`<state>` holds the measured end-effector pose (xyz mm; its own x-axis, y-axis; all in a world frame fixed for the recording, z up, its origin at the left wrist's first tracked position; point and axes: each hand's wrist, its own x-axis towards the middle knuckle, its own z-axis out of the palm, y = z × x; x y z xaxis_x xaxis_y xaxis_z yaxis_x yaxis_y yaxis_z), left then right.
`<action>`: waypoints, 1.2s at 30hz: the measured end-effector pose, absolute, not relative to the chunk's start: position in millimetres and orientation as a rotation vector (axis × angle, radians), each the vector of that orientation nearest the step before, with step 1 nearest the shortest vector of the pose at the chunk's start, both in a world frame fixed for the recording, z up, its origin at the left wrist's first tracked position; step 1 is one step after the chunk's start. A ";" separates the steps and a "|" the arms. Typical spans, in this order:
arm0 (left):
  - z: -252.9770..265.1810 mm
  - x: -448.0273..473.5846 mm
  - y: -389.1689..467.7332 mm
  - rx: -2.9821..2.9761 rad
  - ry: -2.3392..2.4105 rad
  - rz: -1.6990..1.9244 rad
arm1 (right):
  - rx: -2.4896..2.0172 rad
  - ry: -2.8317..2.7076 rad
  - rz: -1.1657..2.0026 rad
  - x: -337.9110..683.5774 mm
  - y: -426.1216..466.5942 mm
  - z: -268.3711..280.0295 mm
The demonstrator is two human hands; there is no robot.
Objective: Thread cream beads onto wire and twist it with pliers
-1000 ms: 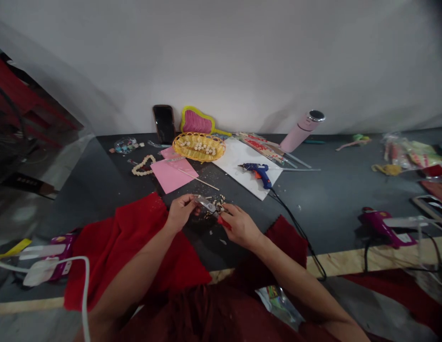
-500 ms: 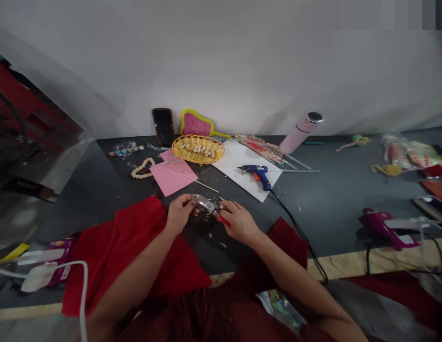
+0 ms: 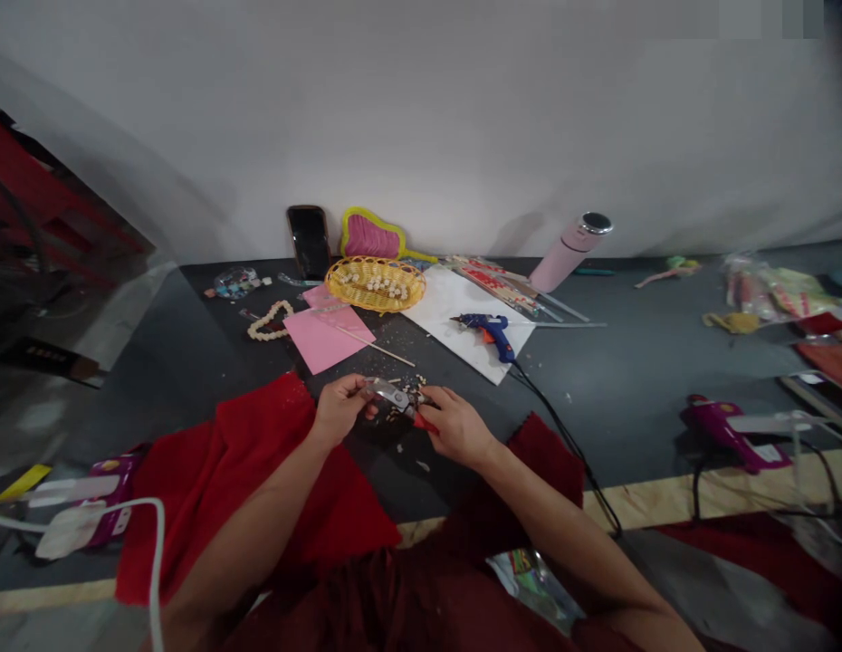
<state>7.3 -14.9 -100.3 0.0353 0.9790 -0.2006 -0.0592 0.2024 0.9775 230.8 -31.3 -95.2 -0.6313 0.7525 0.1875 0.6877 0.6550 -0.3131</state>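
Observation:
My right hand point(image 3: 458, 424) is wrapped round the red handle of a pair of pruning shears point(image 3: 392, 394), whose silver blades point left. At the blade tips my left hand point(image 3: 340, 409) is closed in a pinch. What lies between its fingers is too small to make out. Small pale cut bits point(image 3: 421, 385) are scattered on the dark table around the blades. Just beyond the hands lies a thin wooden stick point(image 3: 387, 351), partly over pink paper squares point(image 3: 330, 340).
A yellow wicker basket point(image 3: 336, 288) holds pale pieces. Beside it are a blue glue gun point(image 3: 489, 328) on white paper point(image 3: 438, 312), a phone point(image 3: 309, 240), a beaded loop point(image 3: 258, 332) and a pink flask point(image 3: 563, 258). Red cloth point(image 3: 237, 453) lies left; a black cord point(image 3: 563, 439) runs right.
The shears' blades have shifted slightly in the hands, and a short pale stick shows beside them now. Both hands stay in nearly the same place; the view moves slightly.

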 end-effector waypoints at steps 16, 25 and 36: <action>-94.1 8.3 -15.7 1.090 1.259 1.059 | -1.221 -2.625 0.203 232.4 -30.4 -89.1; -97.6 7.4 -17.1 1.125 1.276 1.027 | -1.159 -2.597 0.283 234.1 -30.4 -97.0; -95.4 12.7 -17.6 1.122 1.249 1.097 | -1.205 -2.545 0.249 230.7 -32.0 -97.6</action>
<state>12.7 -17.6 -95.4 0.0231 0.9912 -0.1300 -0.0009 0.1301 0.9915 230.7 -32.0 -97.6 -0.5965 0.7759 0.2052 0.7214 0.6304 -0.2867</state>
